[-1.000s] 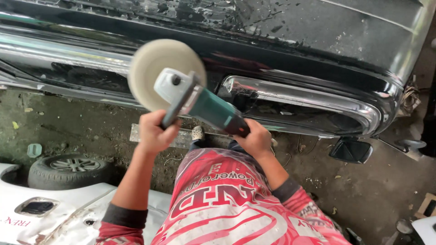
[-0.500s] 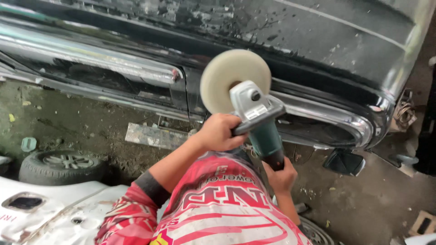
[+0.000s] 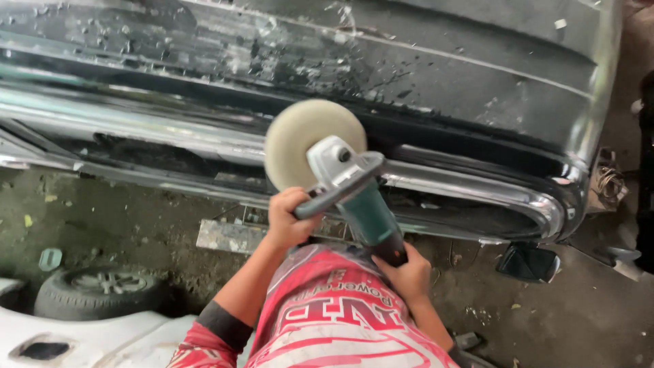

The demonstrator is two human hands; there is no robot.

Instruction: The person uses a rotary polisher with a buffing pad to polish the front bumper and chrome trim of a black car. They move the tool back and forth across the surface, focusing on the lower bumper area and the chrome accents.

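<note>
I hold a green and grey polishing machine (image 3: 357, 197) with a round cream foam pad (image 3: 306, 140) against the side of a black car body (image 3: 443, 75). My left hand (image 3: 289, 218) grips the machine's side handle just below the pad. My right hand (image 3: 405, 272) is wrapped around the rear end of the green body. The pad rests near a chrome trim strip (image 3: 490, 191) that runs along the lower panel. White splatter marks speckle the black paint above the pad.
A small tyre (image 3: 99, 293) lies on the dirt floor at lower left beside a white body panel (image 3: 82, 341). A flat metal plate (image 3: 228, 235) lies under the car. A dark mirror housing (image 3: 528, 262) sits on the ground at right.
The view and the polisher shifted: the pad went from left of centre to the right, then back toward the middle of the panel. Both hands kept their grip.
</note>
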